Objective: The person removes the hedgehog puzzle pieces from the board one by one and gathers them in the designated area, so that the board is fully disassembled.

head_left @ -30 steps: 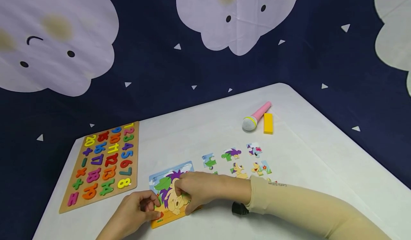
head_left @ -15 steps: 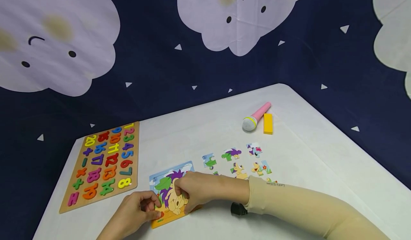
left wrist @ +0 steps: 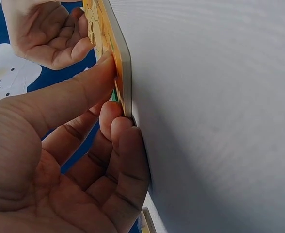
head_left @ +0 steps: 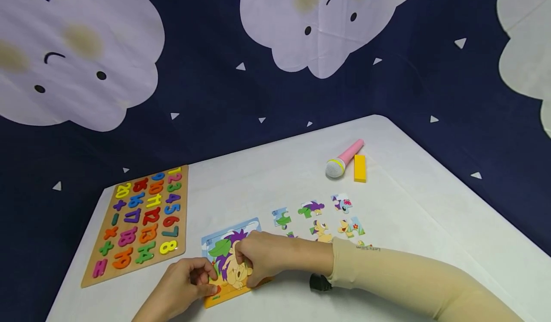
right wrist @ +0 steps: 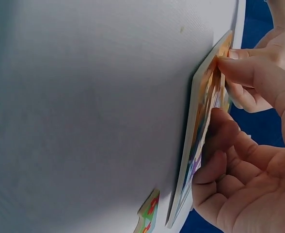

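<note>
A jigsaw puzzle board (head_left: 230,227) with a purple-haired hedgehog picture lies flat on the white table. My left hand (head_left: 181,281) holds it at the near left, thumb and fingertips against the picture and its edge. Over the right part of the board, my right hand (head_left: 269,257) grips with curled fingers, the thumb lower down near the front edge. In the right wrist view, thumb and fingers touch the picture side of the puzzle (right wrist: 200,121). Whether a loose piece lies under these fingertips is hidden. Several puzzle pieces (head_left: 322,230) lie to the right, some partly behind the right arm.
At the left lies a wooden number board (head_left: 148,221) with coloured numerals and signs. A pink toy microphone (head_left: 346,157) and a yellow block (head_left: 359,168) sit at the back right. A small black object (head_left: 320,282) shows under the right sleeve.
Both hands keep almost the same pose on the puzzle. The whole head view has shifted slightly downward; nothing on the table has visibly moved.
</note>
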Available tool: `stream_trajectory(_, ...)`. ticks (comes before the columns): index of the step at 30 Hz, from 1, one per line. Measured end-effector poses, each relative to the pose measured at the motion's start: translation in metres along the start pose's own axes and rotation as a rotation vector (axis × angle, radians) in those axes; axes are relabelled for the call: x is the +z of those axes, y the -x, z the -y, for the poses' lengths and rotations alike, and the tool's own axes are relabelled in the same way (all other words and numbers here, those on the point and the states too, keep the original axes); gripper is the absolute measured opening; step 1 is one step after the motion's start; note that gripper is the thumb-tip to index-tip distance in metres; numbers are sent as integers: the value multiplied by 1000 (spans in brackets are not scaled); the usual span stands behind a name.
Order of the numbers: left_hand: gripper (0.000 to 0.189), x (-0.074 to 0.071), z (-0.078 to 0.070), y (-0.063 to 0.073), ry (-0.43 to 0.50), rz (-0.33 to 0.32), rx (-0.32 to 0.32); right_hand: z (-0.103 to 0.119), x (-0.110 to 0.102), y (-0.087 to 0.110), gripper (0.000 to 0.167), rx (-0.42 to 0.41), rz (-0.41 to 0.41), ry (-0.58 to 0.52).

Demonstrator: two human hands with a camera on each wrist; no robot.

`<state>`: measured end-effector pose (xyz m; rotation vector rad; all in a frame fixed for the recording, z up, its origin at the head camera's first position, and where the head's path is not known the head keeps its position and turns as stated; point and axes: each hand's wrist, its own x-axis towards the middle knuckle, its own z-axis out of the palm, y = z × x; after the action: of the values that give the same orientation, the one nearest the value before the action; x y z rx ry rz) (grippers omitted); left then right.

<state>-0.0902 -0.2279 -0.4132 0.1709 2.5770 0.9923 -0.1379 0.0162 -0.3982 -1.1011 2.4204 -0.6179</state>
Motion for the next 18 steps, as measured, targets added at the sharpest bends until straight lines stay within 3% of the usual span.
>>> stream_trajectory(8,24,0,0,0,-8,3,-2,-1,-1,1,36,-33,-20,27)
stream_trajectory(18,23,2,-3,0,-11,-18,-50,-10,-10,10,30,-68,-43,-2)
